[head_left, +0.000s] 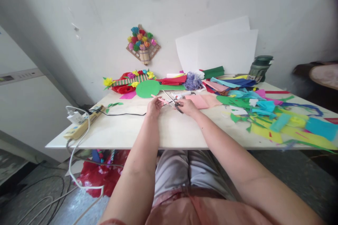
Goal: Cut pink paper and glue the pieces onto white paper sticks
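So, nearest first: grey trousers (171, 172) under the table edge, with a red bag (99, 179) on the floor off to the left. On the table (118, 133), a power strip (76, 132) sits at the left end, and a messy spread of scraps (266, 135) covers the right end, mostly yellow, green and blue.

Middle bit: the left hand (155, 106) is pinching a small pink strip (160, 100), and the right hand (186, 107) has the scissors (176, 105) by the handles, blades angled up toward the left. The strip's just left of the scissors. Can't really tell if they're touching. A pink sheet (202, 101) lies just right of that hand.

Just past the hands there's a round green piece (148, 89), then purple string (193, 81). At the back right, a dark green bottle (260, 68). White sheets (216, 51) lean on the wall, and a flower ornament (144, 56) hangs there too.
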`<act>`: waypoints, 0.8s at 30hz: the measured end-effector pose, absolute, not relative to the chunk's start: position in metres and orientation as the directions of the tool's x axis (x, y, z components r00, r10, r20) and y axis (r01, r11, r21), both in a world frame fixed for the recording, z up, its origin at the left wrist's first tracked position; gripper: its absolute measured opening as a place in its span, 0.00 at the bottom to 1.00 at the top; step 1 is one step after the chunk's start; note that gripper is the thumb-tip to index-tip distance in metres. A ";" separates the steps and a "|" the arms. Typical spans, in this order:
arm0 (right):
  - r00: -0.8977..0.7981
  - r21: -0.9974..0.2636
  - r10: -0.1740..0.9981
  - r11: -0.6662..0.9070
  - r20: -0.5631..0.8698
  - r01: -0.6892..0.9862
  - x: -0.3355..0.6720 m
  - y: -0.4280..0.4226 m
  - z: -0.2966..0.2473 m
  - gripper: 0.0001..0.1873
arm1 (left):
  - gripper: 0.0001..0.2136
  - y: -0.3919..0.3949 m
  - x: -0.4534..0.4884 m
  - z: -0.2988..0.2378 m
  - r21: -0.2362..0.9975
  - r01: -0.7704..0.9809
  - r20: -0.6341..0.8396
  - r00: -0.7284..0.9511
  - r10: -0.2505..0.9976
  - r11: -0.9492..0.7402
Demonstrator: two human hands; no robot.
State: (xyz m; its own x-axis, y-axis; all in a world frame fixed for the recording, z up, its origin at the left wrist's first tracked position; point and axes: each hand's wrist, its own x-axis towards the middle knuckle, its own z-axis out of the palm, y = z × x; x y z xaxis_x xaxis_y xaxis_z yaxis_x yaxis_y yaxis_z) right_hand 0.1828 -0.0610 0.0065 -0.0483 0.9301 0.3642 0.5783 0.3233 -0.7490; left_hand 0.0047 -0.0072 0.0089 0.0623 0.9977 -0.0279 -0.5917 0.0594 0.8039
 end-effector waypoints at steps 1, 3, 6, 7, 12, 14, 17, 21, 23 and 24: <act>-0.049 -0.816 0.944 0.309 0.327 0.488 0.182 -0.059 0.005 0.16 | 0.12 -0.008 0.005 0.009 0.813 -0.580 -0.021 0.072 0.997 0.059; -0.052 -0.919 0.962 0.271 0.267 0.286 0.181 -0.056 0.004 0.19 | 0.12 -0.009 0.005 0.009 0.830 -0.557 0.016 0.101 0.995 0.043; -0.053 -0.968 0.968 0.247 0.245 0.037 0.178 -0.056 0.007 0.21 | 0.10 -0.011 0.007 0.008 0.846 -0.533 0.118 0.174 0.978 -0.007; -0.052 -0.969 0.968 0.245 0.246 -0.013 0.177 -0.058 0.009 0.21 | 0.10 -0.011 0.008 0.007 0.849 -0.528 0.151 0.201 0.968 -0.023; -0.040 -0.975 0.979 0.192 0.197 -0.113 0.175 -0.067 0.019 0.16 | 0.10 -0.016 0.013 0.008 0.869 -0.494 0.223 0.312 0.924 -0.042; -0.024 -0.974 0.980 0.193 0.197 -0.115 0.174 -0.069 0.020 0.16 | 0.10 -0.019 0.015 0.009 0.882 -0.471 0.221 0.347 0.911 -0.034; 0.006 -0.970 0.974 0.226 0.226 -0.095 0.173 -0.069 0.020 0.16 | 0.11 -0.022 0.018 0.011 0.898 -0.439 0.209 0.383 0.900 -0.022; 0.025 -0.964 0.966 0.260 0.259 -0.057 0.173 -0.064 0.016 0.18 | 0.15 -0.022 0.018 0.010 0.920 -0.392 0.189 0.425 0.885 -0.008; 0.025 -0.962 0.962 0.273 0.273 -0.017 0.173 -0.060 0.012 0.20 | 0.16 -0.020 0.018 0.008 0.940 -0.341 0.165 0.432 0.887 -0.009; 0.022 -0.960 0.959 0.281 0.281 0.006 0.173 -0.058 0.011 0.20 | 0.16 -0.019 0.017 0.006 0.950 -0.311 0.152 0.431 0.889 -0.011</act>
State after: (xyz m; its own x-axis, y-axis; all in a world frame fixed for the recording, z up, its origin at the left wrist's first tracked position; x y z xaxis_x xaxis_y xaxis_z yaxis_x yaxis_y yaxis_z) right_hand 0.1727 -0.0583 0.0105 0.0218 0.9595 0.2810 0.0062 0.2809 -0.9597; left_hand 0.0173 -0.0189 0.0064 0.4312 0.8894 0.1518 -0.3110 -0.0115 0.9504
